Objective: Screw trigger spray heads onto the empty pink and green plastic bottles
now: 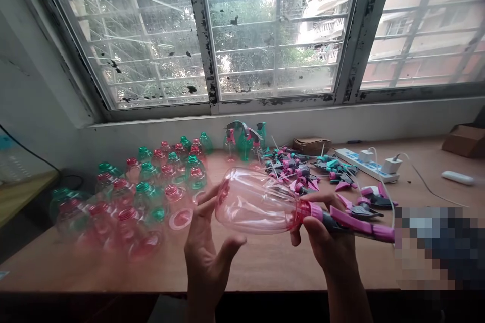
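Head view shows the right hand (331,245) pinching the pink bottle (257,203) in its fingers near the trigger sprayer (352,223), sideways above the worktop (273,268); the left hand (204,247) spreads its fingers around the base end.

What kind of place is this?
Probably a small workroom, not a proper factory line: grouped uncapped bottles and a heap of spray heads share one table beneath a window with worn frames.

No readable text, label, brand, number or sign anywhere.
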`<state>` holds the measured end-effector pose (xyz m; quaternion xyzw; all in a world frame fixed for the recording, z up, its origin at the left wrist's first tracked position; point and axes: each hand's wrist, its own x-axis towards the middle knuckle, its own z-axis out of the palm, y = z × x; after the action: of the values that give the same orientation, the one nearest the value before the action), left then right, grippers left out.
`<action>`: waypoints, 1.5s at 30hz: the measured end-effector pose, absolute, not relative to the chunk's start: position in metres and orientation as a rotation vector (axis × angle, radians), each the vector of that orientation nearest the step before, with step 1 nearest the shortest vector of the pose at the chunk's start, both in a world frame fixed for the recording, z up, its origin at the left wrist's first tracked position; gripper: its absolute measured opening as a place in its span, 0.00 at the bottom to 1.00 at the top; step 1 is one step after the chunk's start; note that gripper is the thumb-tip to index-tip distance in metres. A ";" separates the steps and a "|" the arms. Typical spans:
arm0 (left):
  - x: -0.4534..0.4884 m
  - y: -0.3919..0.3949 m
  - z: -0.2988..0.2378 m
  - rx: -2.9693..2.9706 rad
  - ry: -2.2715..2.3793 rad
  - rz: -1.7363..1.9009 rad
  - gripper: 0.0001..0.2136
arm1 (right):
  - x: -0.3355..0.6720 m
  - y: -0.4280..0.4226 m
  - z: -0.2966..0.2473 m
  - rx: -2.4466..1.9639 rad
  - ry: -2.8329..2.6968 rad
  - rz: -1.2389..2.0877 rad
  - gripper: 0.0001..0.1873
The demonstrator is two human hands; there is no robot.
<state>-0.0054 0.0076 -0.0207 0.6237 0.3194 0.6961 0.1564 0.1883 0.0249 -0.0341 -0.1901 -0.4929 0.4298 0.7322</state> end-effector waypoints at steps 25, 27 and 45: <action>-0.032 0.012 -0.029 1.393 0.841 1.615 0.31 | 0.200 0.032 -0.039 -0.496 -1.359 0.958 0.14; -0.035 0.014 -0.027 1.240 0.857 1.622 0.35 | 0.201 0.029 -0.040 -0.518 -1.556 0.893 0.18; -0.025 0.023 -0.017 1.314 0.796 1.693 0.33 | 0.186 0.041 -0.035 -0.506 -1.467 1.106 0.08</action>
<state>-0.0248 0.0229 -0.0170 0.5230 0.3167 0.6739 0.4148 0.1863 0.0409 -0.0353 -0.2165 -0.6275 0.4730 0.5794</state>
